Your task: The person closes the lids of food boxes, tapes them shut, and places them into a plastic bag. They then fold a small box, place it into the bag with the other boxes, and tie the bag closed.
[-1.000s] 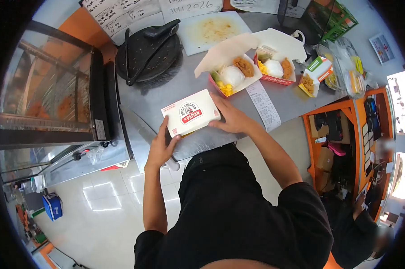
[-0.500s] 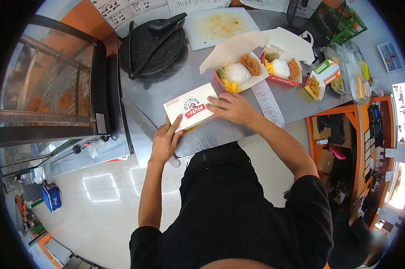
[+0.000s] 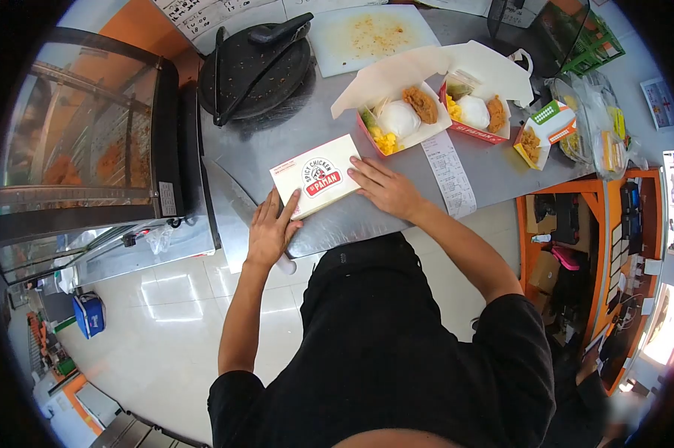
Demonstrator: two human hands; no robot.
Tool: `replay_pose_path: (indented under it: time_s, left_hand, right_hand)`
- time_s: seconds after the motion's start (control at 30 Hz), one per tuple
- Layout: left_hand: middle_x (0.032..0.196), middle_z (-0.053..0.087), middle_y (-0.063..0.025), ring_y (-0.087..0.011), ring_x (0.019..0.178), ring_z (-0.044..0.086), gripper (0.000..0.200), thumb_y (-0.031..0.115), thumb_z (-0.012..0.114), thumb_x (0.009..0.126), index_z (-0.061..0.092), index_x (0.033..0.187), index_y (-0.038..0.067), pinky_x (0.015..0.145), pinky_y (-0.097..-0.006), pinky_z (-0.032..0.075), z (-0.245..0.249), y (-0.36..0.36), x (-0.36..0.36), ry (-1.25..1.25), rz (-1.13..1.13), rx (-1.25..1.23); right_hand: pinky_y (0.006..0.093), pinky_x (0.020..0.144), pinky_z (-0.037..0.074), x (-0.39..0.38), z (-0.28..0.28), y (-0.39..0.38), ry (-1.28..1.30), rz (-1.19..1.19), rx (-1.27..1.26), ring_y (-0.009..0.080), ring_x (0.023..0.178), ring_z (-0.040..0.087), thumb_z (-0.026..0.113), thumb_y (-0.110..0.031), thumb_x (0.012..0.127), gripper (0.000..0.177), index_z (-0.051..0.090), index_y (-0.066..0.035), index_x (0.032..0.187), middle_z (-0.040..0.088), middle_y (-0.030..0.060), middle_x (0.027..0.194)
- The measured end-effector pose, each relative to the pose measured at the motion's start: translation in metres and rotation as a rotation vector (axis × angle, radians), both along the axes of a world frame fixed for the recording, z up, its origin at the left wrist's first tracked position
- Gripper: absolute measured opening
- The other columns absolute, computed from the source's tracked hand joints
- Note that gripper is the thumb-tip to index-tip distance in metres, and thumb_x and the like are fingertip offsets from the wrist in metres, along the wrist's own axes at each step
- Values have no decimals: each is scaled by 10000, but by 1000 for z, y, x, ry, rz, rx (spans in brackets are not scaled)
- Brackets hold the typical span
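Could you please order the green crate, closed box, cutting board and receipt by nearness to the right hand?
1. Closed box, touching the right hand, on its left.
2. Receipt, just to its right.
3. Cutting board, farther back.
4. Green crate, far back right.

Glass-sided cabinet, blue bag on tiled floor, orange shelving, green crate

2 short black sleeves | black top | black lower garment

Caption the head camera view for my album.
Two hands on a closed SI PAMAN box, two open meals beyond.
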State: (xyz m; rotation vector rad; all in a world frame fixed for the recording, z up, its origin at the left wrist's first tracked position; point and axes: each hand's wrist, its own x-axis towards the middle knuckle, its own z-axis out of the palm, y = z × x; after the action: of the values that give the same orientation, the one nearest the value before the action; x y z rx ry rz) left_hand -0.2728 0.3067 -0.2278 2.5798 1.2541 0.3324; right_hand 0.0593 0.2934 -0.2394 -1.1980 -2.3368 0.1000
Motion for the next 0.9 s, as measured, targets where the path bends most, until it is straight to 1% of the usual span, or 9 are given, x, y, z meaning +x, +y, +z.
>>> replay_pose_path:
  time_s: [0.1,0.2,0.33,0.37,0.47,0.5,0.63,0.83,0.9]
  left_hand:
    - [1529,399,-277,-442,1374,451,636,327,695,912,491,1510,252,1073,-492,460,-6,0,8,-8,54,108]
    - [1554,355,-277,-456,1359,462,632,257,727,903,510,1495,208,1058,-481,483,-8,-3,14,-71,92,143]
    - [1595,271,-277,-464,1354,466,626,184,754,898,523,1477,128,1057,-475,485,3,-11,33,-249,118,135]
    - [1538,367,-295,-456,1347,481,606,160,766,895,540,1453,85,1051,-465,488,6,-21,44,-395,362,-98]
    - [1431,504,-314,-444,1275,561,577,121,776,885,572,1422,72,1024,-446,508,2,-30,46,-382,464,-107]
    - [1305,622,-297,-412,1230,619,560,88,777,876,591,1405,71,972,-420,536,3,-33,47,-410,454,-18]
    - [1279,648,-236,-350,1230,617,524,48,751,885,611,1389,90,913,-392,570,7,-34,36,-376,349,-55]
    - [1226,675,-232,-347,1089,701,450,85,757,889,667,1330,114,856,-372,591,-1,-29,30,-391,345,-26]
    - [1281,657,-224,-365,1115,689,471,84,762,880,663,1339,127,859,-385,591,-5,-30,30,-322,349,-10]
  right_hand:
    - [403,1083,475,-12,-15,-10,209,-89,-78,334,1380,488,692,-182,915,574,514,-45,1442,394,166,1575]
    - [411,1061,494,-19,-19,-22,249,-207,-279,362,1359,507,671,-175,938,590,468,-33,1473,352,194,1595]
    - [426,1049,497,-21,-14,-22,366,-224,-266,397,1308,544,632,-159,970,571,444,-25,1492,345,220,1592]
    - [424,1042,500,-21,-10,-23,380,-220,-224,404,1299,550,619,-147,978,559,443,-24,1494,365,229,1580]
    - [434,1044,495,-22,-10,-27,417,-225,-231,407,1285,559,602,-141,985,550,441,-35,1501,402,236,1554]
    - [441,1047,491,-20,-10,-28,425,-232,-256,406,1283,560,601,-144,985,552,440,-41,1503,412,235,1548]
    - [431,1041,495,-15,-9,-25,460,-221,-281,400,1280,563,600,-146,987,532,462,-56,1493,478,242,1494]
    - [402,1007,525,-7,-7,-18,402,-189,-245,366,1247,597,642,-137,968,503,524,-70,1453,535,202,1457]
    - [398,1001,529,-6,-10,-18,384,-187,-215,360,1232,608,648,-131,964,488,547,-77,1438,546,199,1447]
